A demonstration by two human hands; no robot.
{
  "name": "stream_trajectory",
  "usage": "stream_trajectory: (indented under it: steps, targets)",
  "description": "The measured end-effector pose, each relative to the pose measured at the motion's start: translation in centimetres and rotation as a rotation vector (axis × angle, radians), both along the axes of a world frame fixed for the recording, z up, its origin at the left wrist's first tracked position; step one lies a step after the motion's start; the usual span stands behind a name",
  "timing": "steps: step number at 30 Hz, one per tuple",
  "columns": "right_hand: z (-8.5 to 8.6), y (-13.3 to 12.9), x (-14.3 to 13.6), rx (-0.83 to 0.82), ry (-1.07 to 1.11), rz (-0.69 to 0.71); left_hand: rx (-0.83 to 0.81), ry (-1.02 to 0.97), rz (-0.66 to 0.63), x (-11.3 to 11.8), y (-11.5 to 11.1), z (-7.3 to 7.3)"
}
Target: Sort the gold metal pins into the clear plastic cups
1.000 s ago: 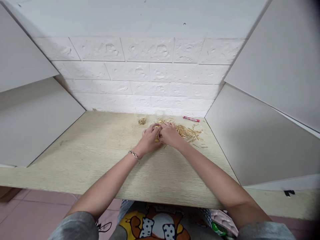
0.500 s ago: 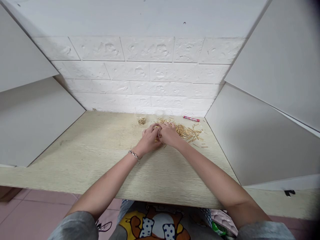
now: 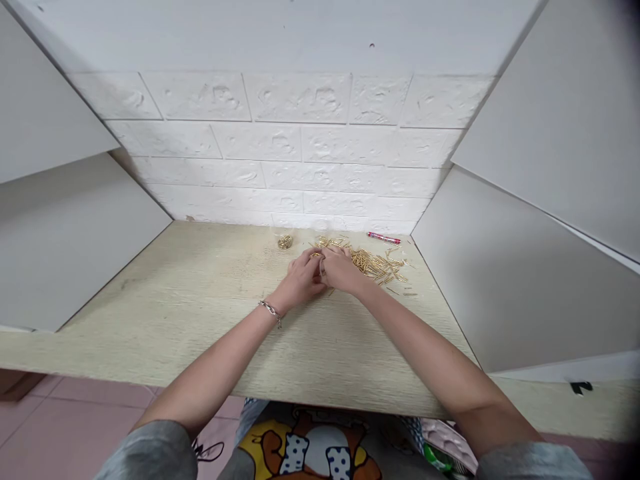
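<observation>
golden pins (image 3: 369, 263): loose pile on the surface (image 3: 210, 280), right of and behind the hands | left hand (image 3: 302, 277) and right hand (image 3: 341, 270): together at the pile's left end, fingers (image 3: 331, 253) curled in; opening and hold hidden, cannot tell | small golden cluster (image 3: 285, 242): beyond left hand | red tube (image 3: 383, 237): behind pile, near white wall (image 3: 280, 143)

Whatever lies between the left hand (image 3: 300, 279) and right hand (image 3: 342, 270) is hidden, and the right one covers part of the golden pin pile (image 3: 371, 264). Print on the red stick (image 3: 384, 238) is too small to read; the bottom edge cuts off the shirt (image 3: 320, 450).
</observation>
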State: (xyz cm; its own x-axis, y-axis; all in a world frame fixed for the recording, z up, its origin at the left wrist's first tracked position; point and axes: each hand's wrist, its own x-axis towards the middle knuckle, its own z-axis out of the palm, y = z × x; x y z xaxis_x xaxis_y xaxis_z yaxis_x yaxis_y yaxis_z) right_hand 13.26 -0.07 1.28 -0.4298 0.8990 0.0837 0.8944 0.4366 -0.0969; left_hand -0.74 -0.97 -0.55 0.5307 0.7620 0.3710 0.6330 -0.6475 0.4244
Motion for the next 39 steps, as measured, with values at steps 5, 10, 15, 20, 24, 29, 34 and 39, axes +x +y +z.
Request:
stream_trajectory:
  steps: [5,10,15,20,24,29,34,39]
  targets:
    - [0.3,-0.1,0.1,0.003,-0.009,0.025,0.01,-0.013,-0.008,0.0,0.0,-0.2]
    - [0.3,0.0,0.1,0.002,-0.01,0.029,0.031,0.002,-0.006,-0.1,0.1,-0.3]
    - [0.3,-0.2,0.0,0.015,0.0,0.015,0.044,0.001,-0.017,-0.1,0.1,-0.3]
    - [0.3,-0.2,0.2,0.009,0.021,0.025,0.032,0.01,-0.018,-0.1,0.0,-0.1]
    - [0.5,-0.2,0.5,-0.014,0.038,0.063,0.035,0.014,-0.013,-0.1,0.0,0.0]
    - [0.7,-0.3,0.6,-0.033,0.047,0.072,0.059,0.003,-0.022,-0.1,0.0,0.0]
    - [1.2,-0.4,0.7,-0.028,0.101,0.08,0.067,-0.013,-0.028,-0.3,0.1,0.0]
    - [2.3,-0.6,1.7,-0.015,0.124,0.094,0.053,-0.083,-0.012,-0.5,0.4,0.0]
